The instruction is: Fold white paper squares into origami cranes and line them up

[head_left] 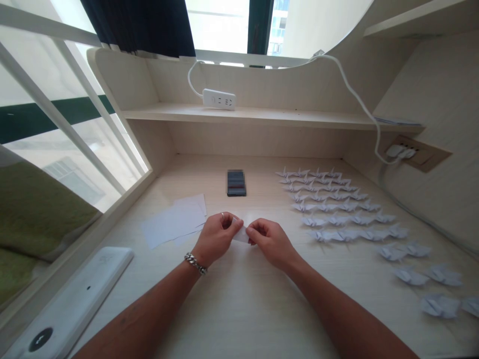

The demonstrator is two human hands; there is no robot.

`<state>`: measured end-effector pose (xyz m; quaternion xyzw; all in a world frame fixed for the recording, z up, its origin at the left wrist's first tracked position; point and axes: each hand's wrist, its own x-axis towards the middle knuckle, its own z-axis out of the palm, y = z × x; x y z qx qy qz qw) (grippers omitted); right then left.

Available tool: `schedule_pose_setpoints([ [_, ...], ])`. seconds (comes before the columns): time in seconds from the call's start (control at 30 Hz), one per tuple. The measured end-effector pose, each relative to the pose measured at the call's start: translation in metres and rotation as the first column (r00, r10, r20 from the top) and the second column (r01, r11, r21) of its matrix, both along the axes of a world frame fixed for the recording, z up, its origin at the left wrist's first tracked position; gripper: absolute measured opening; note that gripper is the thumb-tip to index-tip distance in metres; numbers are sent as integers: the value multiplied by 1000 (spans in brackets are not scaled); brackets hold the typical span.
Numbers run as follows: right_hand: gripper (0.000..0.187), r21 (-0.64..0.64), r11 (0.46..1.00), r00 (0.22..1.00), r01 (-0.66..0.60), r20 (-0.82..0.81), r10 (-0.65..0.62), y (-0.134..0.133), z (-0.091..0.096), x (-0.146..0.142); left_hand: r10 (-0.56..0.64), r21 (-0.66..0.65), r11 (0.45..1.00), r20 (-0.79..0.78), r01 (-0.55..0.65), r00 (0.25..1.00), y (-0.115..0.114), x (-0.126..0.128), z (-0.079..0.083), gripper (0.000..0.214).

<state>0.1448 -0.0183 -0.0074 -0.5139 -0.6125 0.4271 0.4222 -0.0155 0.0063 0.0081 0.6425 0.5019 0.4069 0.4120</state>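
Note:
A small folded piece of white paper (241, 232) is pinched between my two hands just above the desk (239, 299). My left hand (216, 236), with a ring and a chain bracelet, grips its left side with closed fingers. On the paper's right side my right hand (270, 240) is closed too. To the left of my hands lie loose white paper sheets (174, 223). Rows of several folded white paper cranes (337, 204) cover the desk to the right.
A dark phone (236, 183) lies flat behind my hands. A white flat device (71, 304) rests at the near left by the window. A white power strip (219, 98) sits on the shelf, its cable running to a wall socket (406, 152) at right.

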Motion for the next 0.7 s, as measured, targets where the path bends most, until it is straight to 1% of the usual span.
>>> schedule_pose_setpoints([
  [0.1, 19, 14, 1000, 1000, 7, -16, -7, 1, -2, 0, -5, -19, 1000, 32, 6, 999, 2, -1, -2, 26],
  [0.2, 18, -15, 1000, 997, -24, -69, 23, 1, -4, 0, 1, -37, 999, 39, 1, 999, 3, -2, -3, 27],
  [0.33, 20, 3, 1000, 999, -8, -46, 8, 2, -5, 0, 5, -49, 999, 56, -2, 998, 2, -1, -2, 27],
  [0.5, 19, -23, 999, 995, -39, -91, 37, 3, -6, 1, 16, -51, 999, 60, -13, 998, 1, -1, 1, 26],
  [0.63, 18, 13, 1000, 996, -16, -83, 17, 3, -6, 1, 11, -55, 998, 83, -7, 996, 1, -2, 0, 27],
  [0.7, 18, -2, 999, 993, -33, -117, 32, 3, -6, 1, 16, -57, 998, 90, -11, 996, 2, -2, 0, 26],
])
